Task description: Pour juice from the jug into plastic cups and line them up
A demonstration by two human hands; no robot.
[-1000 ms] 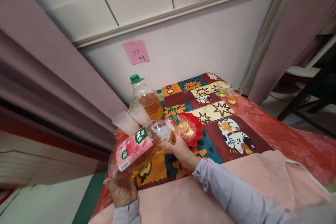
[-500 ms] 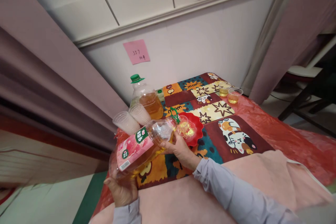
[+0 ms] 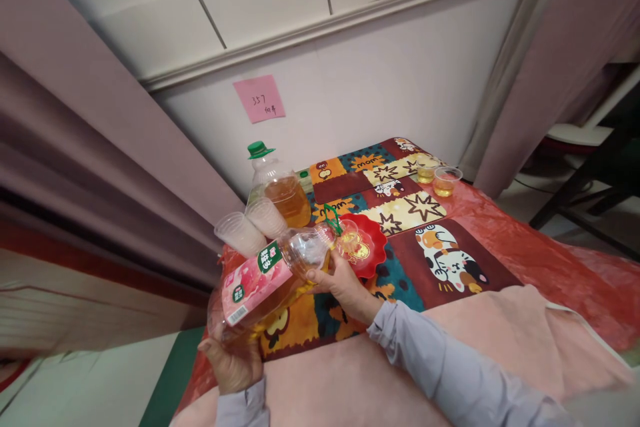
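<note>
Grasps tilted bottle (image 3: 257,283) in a grip of right hand (image 3: 347,288) near neck and left hand (image 3: 234,367) at base; could splash past red dish (image 3: 374,248) if overtipped.

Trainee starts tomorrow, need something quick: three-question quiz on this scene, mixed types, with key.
1. True or false: the held bottle is upright.
2. Which hand is nearer that bottle's neck? A: left. B: right. C: both equally.
3. Fill in: the standing bottle behind the stacked cups has a ____ cap.

Key:
1. False; it is tilted, neck toward the red plate.
2. B; the right hand is near the neck, the left hand at the base.
3. Green.
</note>
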